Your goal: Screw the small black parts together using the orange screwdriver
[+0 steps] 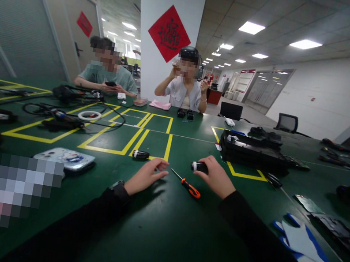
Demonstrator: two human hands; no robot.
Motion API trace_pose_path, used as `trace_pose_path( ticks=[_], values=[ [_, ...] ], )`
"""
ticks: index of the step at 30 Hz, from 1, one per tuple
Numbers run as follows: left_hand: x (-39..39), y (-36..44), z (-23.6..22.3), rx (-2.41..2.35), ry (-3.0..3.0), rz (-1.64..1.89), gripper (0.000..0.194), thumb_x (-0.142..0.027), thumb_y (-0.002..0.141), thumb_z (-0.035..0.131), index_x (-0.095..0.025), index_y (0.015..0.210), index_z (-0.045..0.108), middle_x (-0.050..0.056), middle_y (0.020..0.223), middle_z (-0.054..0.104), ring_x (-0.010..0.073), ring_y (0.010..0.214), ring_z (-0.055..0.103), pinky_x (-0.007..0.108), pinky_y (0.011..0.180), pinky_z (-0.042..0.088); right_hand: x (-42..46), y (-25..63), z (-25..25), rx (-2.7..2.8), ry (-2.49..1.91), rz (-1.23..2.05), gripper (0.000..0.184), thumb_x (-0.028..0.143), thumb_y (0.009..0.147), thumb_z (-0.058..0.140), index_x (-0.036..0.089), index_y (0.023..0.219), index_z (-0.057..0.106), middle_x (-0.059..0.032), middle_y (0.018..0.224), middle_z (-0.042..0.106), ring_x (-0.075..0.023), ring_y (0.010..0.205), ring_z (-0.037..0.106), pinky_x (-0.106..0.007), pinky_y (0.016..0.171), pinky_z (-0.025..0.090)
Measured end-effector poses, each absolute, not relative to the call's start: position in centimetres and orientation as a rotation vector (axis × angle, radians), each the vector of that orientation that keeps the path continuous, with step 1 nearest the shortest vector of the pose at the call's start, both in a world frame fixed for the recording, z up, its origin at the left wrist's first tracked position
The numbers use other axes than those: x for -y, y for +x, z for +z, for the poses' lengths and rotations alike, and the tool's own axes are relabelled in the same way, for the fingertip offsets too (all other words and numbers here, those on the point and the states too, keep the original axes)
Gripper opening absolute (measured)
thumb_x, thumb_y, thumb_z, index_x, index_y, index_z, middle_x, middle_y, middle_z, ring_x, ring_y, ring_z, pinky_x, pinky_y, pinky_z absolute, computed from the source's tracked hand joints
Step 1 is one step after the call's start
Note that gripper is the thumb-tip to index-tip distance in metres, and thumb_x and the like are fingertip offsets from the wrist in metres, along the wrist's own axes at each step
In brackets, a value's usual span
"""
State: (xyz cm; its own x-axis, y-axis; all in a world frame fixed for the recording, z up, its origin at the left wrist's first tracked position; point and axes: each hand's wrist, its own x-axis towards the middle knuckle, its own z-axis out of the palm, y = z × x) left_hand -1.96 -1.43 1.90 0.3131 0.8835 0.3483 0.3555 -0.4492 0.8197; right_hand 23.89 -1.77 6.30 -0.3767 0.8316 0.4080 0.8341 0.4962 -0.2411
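Note:
My left hand (147,175) is just above the green table, fingers loosely apart with nothing in them. Beyond it a small black cylinder with a white band (140,155) lies on its side. A similar black cylinder with a white end (198,166) is gripped between the thumb and fingers of my right hand (216,176). Those fingers hide part of it, and I cannot make out its exact kind. Between my hands lies a screwdriver (190,188) with an orange and black handle, its shaft pointing away to the left.
Yellow tape outlines (124,153) mark the table (157,235). A patterned phone (66,158) and black cables (60,114) lie left. A black casing (252,150), white-blue gloves (305,251) and electronic parts (342,235) lie right. Two people (185,90) sit opposite.

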Motion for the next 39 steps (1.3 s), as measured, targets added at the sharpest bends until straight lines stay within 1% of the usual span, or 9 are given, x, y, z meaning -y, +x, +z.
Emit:
trace_pose_path(
  ticks=[5, 9, 14, 21, 25, 28, 33, 36, 39],
  values=[
    [-0.1, -3.0, -0.5, -1.261, 2.266, 0.975, 0.037, -0.041, 0.067, 0.064, -0.017, 0.095, 0.06, 0.005, 0.089, 0.055, 0.0174, 0.078, 0.052, 0.032, 0.072, 0.043, -0.2, 34.7, 4.1, 2.08, -1.975, -0.033, 0.039, 0.047, 0.076, 0.055, 0.014, 0.097, 0.057, -0.0111, 0.092, 0.056, -0.0211, 0.08, 0.057, -0.032, 0.07, 0.043],
    [-1.1, -2.7, -1.1, -1.279, 2.297, 0.861, 0.026, -0.04, 0.071, 0.06, -0.016, 0.079, 0.062, 0.004, 0.079, 0.054, 0.0156, 0.07, 0.05, 0.028, 0.065, 0.041, -0.4, 43.5, 2.3, 1.988, -2.299, -0.061, 0.043, 0.049, 0.074, 0.054, 0.013, 0.097, 0.058, -0.0147, 0.093, 0.059, -0.0249, 0.081, 0.057, -0.034, 0.068, 0.043],
    [-1.2, -2.4, -0.8, -1.29, 2.312, 0.824, 0.025, -0.04, 0.073, 0.056, -0.017, 0.074, 0.062, 0.003, 0.075, 0.054, 0.016, 0.068, 0.049, 0.027, 0.061, 0.038, 0.1, 50.3, 0.9, 1.897, -2.405, -0.227, 0.048, 0.054, 0.074, 0.049, 0.012, 0.095, 0.059, -0.0171, 0.092, 0.058, -0.0284, 0.083, 0.056, -0.037, 0.069, 0.042],
    [-0.4, -2.5, -0.6, -1.32, 2.41, 0.82, 0.024, -0.04, 0.077, 0.053, -0.017, 0.076, 0.058, 0.004, 0.079, 0.054, 0.017, 0.072, 0.05, 0.027, 0.064, 0.037, 0.2, 52.0, 1.4, 1.782, -2.414, -0.386, 0.056, 0.061, 0.069, 0.05, 0.014, 0.099, 0.058, -0.0163, 0.095, 0.052, -0.0324, 0.088, 0.051, -0.04, 0.065, 0.042],
    [-0.6, -2.9, -0.9, -1.351, 2.398, 0.838, 0.023, -0.041, 0.076, 0.055, -0.017, 0.075, 0.056, 0.003, 0.075, 0.053, 0.0171, 0.07, 0.049, 0.026, 0.061, 0.035, 1.0, 49.2, 3.3, 1.724, -2.378, -0.571, 0.058, 0.06, 0.067, 0.055, 0.014, 0.103, 0.055, -0.0175, 0.097, 0.052, -0.0344, 0.088, 0.05, -0.042, 0.064, 0.041],
    [-0.7, -3.0, -0.9, -1.385, 2.407, 0.803, 0.024, -0.04, 0.077, 0.054, -0.017, 0.072, 0.055, 0.003, 0.074, 0.053, 0.0175, 0.069, 0.049, 0.027, 0.061, 0.035, 2.7, 43.6, 4.8, 1.826, -2.109, -0.626, 0.044, 0.049, 0.073, 0.055, 0.015, 0.101, 0.055, -0.0158, 0.097, 0.054, -0.0315, 0.09, 0.05, -0.04, 0.069, 0.04],
    [1.1, -1.3, -0.4, -1.292, 2.393, 0.887, 0.023, -0.036, 0.084, 0.043, -0.017, 0.075, 0.052, 0.005, 0.079, 0.053, 0.0173, 0.074, 0.049, 0.029, 0.069, 0.037, 6.9, 29.8, 5.8, 2.147, -1.575, -0.162, 0.017, 0.032, 0.081, 0.052, 0.02, 0.091, 0.057, -0.0053, 0.087, 0.058, -0.0199, 0.081, 0.053, -0.032, 0.071, 0.042],
    [2.7, 0.6, -0.4, -1.178, 2.2, 0.955, 0.026, -0.036, 0.087, 0.035, -0.018, 0.075, 0.049, 0.002, 0.075, 0.052, 0.0152, 0.07, 0.048, 0.027, 0.066, 0.038, 7.9, 23.0, 5.0, 2.192, -1.315, 0.045, 0.012, 0.028, 0.083, 0.051, 0.02, 0.089, 0.057, -0.0043, 0.087, 0.058, -0.0179, 0.081, 0.054, -0.03, 0.072, 0.042],
    [3.3, 1.7, -0.6, -1.151, 2.038, 1.061, 0.027, -0.037, 0.087, 0.036, -0.017, 0.073, 0.047, 0.0, 0.071, 0.049, 0.0139, 0.068, 0.045, 0.026, 0.066, 0.037, 6.7, 18.8, 3.3, 2.123, -1.175, 0.143, 0.01, 0.025, 0.081, 0.054, 0.019, 0.089, 0.057, -0.0043, 0.087, 0.057, -0.0173, 0.083, 0.053, -0.029, 0.074, 0.043]
  ],
)
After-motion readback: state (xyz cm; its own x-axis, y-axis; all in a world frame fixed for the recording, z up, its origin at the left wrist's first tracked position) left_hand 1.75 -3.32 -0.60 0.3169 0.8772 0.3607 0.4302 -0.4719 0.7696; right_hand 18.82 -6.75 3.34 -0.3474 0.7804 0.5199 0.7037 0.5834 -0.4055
